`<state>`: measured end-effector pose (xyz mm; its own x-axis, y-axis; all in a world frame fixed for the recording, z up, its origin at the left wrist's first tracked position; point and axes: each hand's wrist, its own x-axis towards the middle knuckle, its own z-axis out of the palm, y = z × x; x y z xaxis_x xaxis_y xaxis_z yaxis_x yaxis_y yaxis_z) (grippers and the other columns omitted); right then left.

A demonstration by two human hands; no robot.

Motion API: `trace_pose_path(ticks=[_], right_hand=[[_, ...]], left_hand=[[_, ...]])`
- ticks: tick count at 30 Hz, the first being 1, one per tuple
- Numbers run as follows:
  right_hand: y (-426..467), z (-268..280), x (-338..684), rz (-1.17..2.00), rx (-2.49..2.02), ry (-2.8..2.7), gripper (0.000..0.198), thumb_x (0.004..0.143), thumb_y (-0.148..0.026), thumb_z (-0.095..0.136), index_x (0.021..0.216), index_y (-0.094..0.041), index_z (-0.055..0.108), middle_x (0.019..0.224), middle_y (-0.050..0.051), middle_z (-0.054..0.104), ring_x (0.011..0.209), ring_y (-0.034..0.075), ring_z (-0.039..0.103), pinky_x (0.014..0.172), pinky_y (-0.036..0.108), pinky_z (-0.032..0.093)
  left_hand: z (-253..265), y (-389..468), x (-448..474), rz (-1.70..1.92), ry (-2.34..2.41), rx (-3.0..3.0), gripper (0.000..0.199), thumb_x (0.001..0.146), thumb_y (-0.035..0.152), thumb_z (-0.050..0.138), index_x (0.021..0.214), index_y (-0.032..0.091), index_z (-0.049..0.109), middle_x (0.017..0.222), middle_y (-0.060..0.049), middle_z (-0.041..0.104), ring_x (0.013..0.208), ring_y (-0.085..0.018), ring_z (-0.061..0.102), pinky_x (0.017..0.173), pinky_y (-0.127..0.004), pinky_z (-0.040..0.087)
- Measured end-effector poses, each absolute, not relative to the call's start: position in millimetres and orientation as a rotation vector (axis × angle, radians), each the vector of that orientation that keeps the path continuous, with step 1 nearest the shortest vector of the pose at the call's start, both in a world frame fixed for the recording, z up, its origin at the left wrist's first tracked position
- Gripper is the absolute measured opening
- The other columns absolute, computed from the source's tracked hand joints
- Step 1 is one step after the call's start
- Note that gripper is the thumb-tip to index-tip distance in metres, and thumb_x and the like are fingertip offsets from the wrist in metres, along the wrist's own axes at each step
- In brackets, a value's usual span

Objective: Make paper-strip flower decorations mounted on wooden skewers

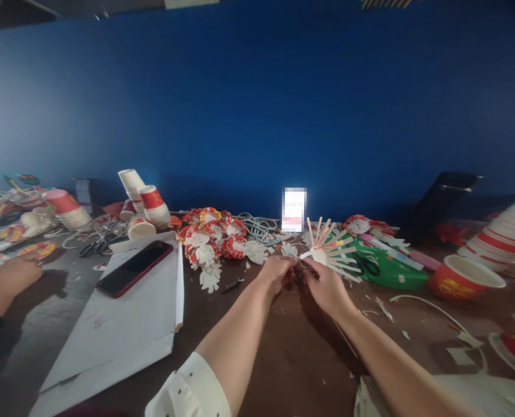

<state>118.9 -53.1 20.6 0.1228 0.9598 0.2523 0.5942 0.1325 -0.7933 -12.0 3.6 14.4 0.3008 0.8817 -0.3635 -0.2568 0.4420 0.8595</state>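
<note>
A paper cup cut into many thin strips (320, 255) fans out like a flower in front of me, white with some orange and yellow on its strips. My left hand (278, 272) is closed at its near left edge, with fingertips pinched at a strip. Against it, my right hand (324, 288) pinches the same cup from the near side. The fingertips meet, so the exact spot they grip is partly hidden. Just left of my hands lies a pile of red and white cut-paper pieces (209, 234).
A phone (135, 269) rests on a white board (127, 330) at left, near scissors (94, 246) and stacked cups (153, 205). Another person's hand (16, 278) is at far left. On the right are a green sheet (396, 278), a red cup (461, 284) and paper scraps.
</note>
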Motion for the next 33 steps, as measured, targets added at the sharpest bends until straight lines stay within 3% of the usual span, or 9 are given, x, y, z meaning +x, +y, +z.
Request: trace_pose_path(ticks=[4, 10, 18, 33], right_hand=[[-55, 24, 117, 0.566, -1.547, -1.561, 0.038, 0.08, -0.031, 0.054, 0.11, -0.014, 0.072, 0.086, 0.01, 0.077, 0.079, 0.026, 0.07, 0.076, 0.035, 0.052], [-59, 32, 113, 0.803, -1.525, -1.468, 0.035, 0.079, -0.036, 0.052, 0.102, -0.014, 0.068, 0.058, 0.0, 0.062, 0.051, 0.018, 0.056, 0.055, 0.029, 0.042], [-59, 33, 109, 1.077, -1.483, -1.252, 0.043, 0.074, -0.042, 0.055, 0.106, -0.017, 0.067, 0.051, -0.004, 0.053, 0.044, 0.014, 0.045, 0.042, 0.024, 0.03], [-57, 27, 112, 1.096, -1.46, -1.276, 0.049, 0.074, -0.046, 0.058, 0.11, -0.015, 0.071, 0.049, -0.005, 0.049, 0.043, 0.011, 0.04, 0.042, 0.023, 0.029]], left_hand=[[20, 0, -10, 0.903, 0.996, 0.759, 0.018, 0.079, 0.013, 0.07, 0.062, 0.01, 0.063, 0.051, 0.0, 0.055, 0.041, -0.005, 0.044, 0.045, -0.019, 0.036], [27, -2, -10, 0.906, 0.985, 0.718, 0.022, 0.081, 0.009, 0.066, 0.06, 0.01, 0.061, 0.047, 0.001, 0.05, 0.04, -0.006, 0.046, 0.043, -0.018, 0.036], [25, -1, -11, 0.903, 0.931, 0.72, 0.024, 0.085, 0.008, 0.063, 0.061, 0.01, 0.059, 0.049, 0.0, 0.053, 0.04, -0.006, 0.047, 0.042, -0.018, 0.033], [20, 1, -9, 0.895, 0.911, 0.699, 0.024, 0.078, 0.018, 0.078, 0.064, 0.011, 0.06, 0.049, 0.0, 0.055, 0.04, -0.006, 0.047, 0.041, -0.018, 0.029]])
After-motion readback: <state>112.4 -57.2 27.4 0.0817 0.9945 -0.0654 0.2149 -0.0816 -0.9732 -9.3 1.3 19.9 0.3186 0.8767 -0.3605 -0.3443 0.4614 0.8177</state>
